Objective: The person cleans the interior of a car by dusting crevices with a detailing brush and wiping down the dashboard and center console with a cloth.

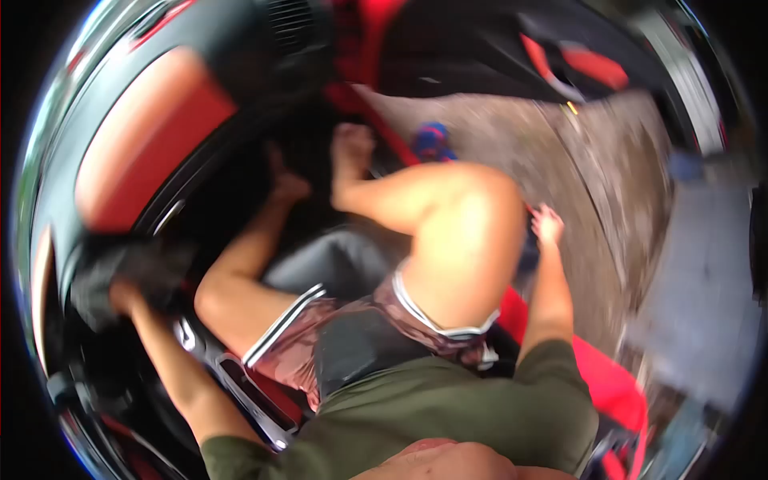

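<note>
Dashboard [232,64], black with one red panel [160,136], borders the vehicle footwell [248,164]; one door [480,48] stands open above brown ground [520,136]. Two hands and two bare feet [352,148] are visible, plus one blue-and-red item [432,140] just outside. Left hand [124,296]: in contact with one grey cloth [92,288] near the dashboard; blur prevents telling whether it grips. Right hand [547,225]: beside the right leg [468,232], partly curled; grasp cannot be told. Console recess [256,392]: contents indistinct.

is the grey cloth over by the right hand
No, the grey cloth is at the left hand, across the body from the right hand.
</note>
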Demonstrator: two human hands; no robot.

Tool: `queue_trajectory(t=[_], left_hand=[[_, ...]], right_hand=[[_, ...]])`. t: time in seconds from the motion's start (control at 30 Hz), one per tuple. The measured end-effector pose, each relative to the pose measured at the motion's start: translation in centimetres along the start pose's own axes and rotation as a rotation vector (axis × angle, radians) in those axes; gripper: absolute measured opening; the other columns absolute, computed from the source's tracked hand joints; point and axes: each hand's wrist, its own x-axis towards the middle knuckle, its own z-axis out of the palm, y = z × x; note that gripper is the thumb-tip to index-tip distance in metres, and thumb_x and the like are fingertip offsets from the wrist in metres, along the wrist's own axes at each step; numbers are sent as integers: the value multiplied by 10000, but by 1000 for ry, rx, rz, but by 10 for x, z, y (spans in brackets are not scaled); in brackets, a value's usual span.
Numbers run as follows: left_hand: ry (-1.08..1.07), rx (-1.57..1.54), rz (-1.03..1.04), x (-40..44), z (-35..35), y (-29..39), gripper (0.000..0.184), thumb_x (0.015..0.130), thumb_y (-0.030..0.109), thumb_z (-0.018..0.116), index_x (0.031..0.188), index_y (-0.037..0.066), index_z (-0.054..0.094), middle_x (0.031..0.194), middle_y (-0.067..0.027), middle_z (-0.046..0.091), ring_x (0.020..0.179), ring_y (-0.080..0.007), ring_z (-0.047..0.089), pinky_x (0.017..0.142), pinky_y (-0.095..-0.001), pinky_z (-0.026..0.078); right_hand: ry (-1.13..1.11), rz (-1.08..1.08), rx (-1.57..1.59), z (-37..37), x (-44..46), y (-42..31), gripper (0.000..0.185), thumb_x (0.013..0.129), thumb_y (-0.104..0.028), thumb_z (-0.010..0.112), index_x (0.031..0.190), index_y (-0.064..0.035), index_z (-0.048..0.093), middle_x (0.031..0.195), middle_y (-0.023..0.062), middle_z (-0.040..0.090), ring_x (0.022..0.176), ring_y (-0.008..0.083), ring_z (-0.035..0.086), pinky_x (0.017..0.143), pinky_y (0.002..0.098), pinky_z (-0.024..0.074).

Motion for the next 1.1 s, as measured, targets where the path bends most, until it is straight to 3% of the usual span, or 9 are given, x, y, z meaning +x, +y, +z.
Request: queue_trajectory(t=[0.17,0.3,0.37,0.67,0.73,0.8,0.87,0.93,1.1], left_hand=[[349,-222,-151,-18,-66,-15,731,977,589,468,776,-38,785,834,-277,745,775,-509,722,734,-626,558],[709,-174,-216,-1,-52,-21,651,930,480,581,1145,-120,717,1232,-358,681,1202,-510,640,1093,-583,459],[591,-346,-258,2,-58,-22,653,908,416,606,1277,-121,649,1362,-362,613,1330,-517,547,1180,-555,386],[567,-459,-225,-41,-121,-10,681,927,485,512,1110,-137,720,1204,-362,689,1142,-533,659,1055,-572,487],[80,-315,-216,-14,-97,-44,640,885,587,619,1065,-10,767,1167,-282,734,1053,-435,720,911,-528,575],[-85,54,-25,-48,-133,-12,513,780,493,778,1053,59,790,1102,-187,774,983,-347,763,818,-472,613],[-175,159,-1,-85,-182,23,379,762,388,819,1017,107,807,1067,-148,790,987,-330,777,792,-461,631],[-221,208,43,-78,-157,14,268,842,328,726,942,94,811,1003,-167,789,968,-356,772,807,-474,624],[186,-591,3,-91,-112,17,235,957,307,616,997,116,748,953,-97,748,902,-264,721,797,-405,573]], right_hand=[[241,-240,-332,-12,42,82,181,952,-226,697,1007,-55,715,789,89,768,611,150,687,557,314,539],[463,-212,-603,-11,38,97,155,899,-185,736,994,-69,776,861,150,791,785,244,769,798,377,587],[470,-156,-659,-11,33,114,182,894,-193,738,1031,-94,806,888,146,794,844,271,771,835,389,587],[276,187,-594,-17,38,212,260,943,-260,723,1140,-108,798,1129,167,774,1097,315,741,999,400,550],[204,268,-631,-23,45,236,264,914,-253,732,1131,-120,802,1121,154,776,1092,320,741,1006,402,547],[148,60,-954,-34,40,236,210,880,-235,732,1057,-184,833,1077,125,791,1040,316,753,963,395,573],[88,272,-714,-31,14,200,301,929,-393,652,1082,-203,827,1134,95,786,1050,297,751,957,421,581],[-152,-62,-1413,-37,34,215,389,977,-434,552,1100,-178,818,1127,123,779,1020,339,751,926,455,584],[-17,-91,-1306,-40,49,224,372,980,-314,577,1039,-17,794,1093,197,771,1035,376,744,910,492,588]])
